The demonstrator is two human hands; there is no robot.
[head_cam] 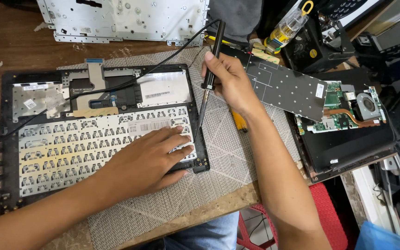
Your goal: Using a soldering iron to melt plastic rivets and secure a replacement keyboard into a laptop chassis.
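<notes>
The keyboard backplate (93, 148) is pressed steady by the flat, spread left hand (149, 159), while a soldering iron (209, 74) is gripped pen-like by the right hand (230, 81) at two o'clock, tip lowered to the frame edge.

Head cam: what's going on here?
A person works on a black laptop palmrest shell lying face down on a grey woven mat. The left hand presses flat on the silver metal keyboard backplate. The right hand holds a black corded soldering iron, tip down at the backplate's right edge. A second opened laptop with a green circuit board sits to the right.
</notes>
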